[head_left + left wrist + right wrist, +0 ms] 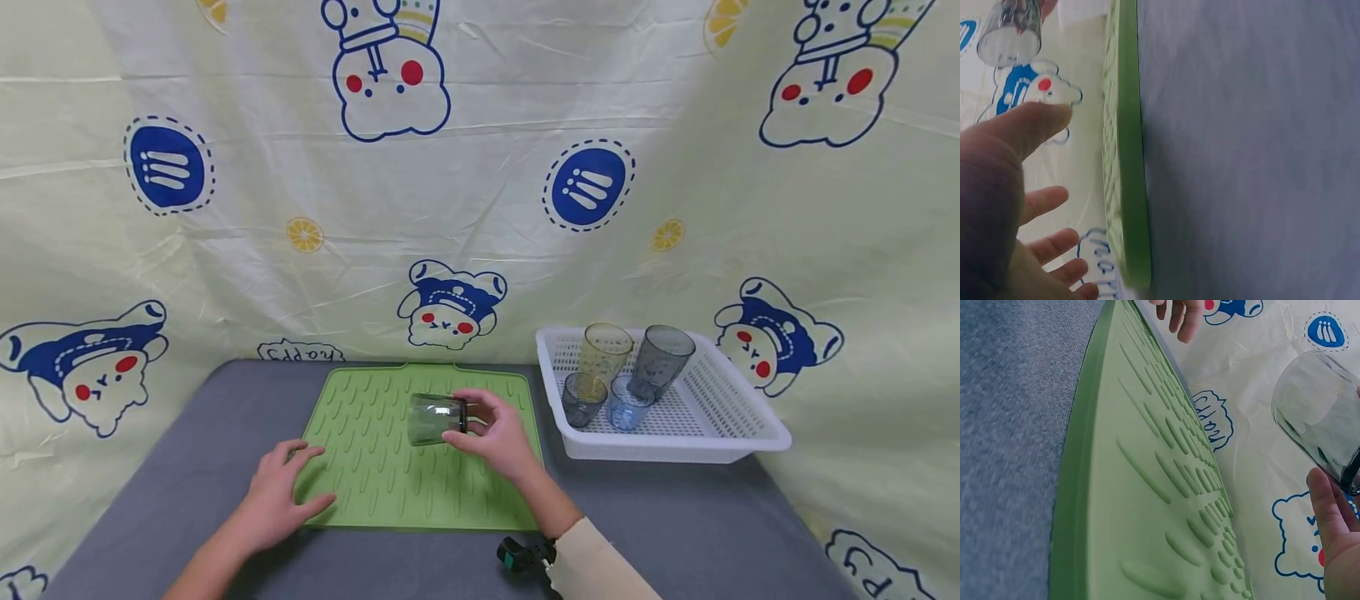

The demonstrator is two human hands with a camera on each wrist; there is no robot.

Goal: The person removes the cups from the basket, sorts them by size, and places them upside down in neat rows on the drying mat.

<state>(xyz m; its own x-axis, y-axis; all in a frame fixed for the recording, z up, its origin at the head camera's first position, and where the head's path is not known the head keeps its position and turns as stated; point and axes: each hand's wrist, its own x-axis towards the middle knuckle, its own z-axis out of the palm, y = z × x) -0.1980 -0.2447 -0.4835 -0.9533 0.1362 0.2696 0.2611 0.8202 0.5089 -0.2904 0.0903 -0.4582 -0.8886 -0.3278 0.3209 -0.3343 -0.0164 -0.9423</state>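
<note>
A clear, grey-tinted drinking glass [435, 419] lies sideways in the air over a green drying mat [360, 492]. My right hand [498, 437] grips it at its darker, thicker end, thumb below and fingers above; the other end points left. In the right wrist view the glass [1310, 406] tilts above the fingers [1325, 506]. My left hand [277, 500] is held at the mat's left edge, thumb and fingers spread, with nothing in it. The left wrist view shows its thumb [1035, 125] apart from the glass [1010, 40].
At the back right stands a white perforated basket [675, 451]. In it are a yellowish glass [606, 343], a tall grey glass [663, 360], a small dark glass [583, 404] and a small blue glass [628, 410]. A grey cloth [420, 567] covers the table; a printed curtain [480, 192] hangs behind.
</note>
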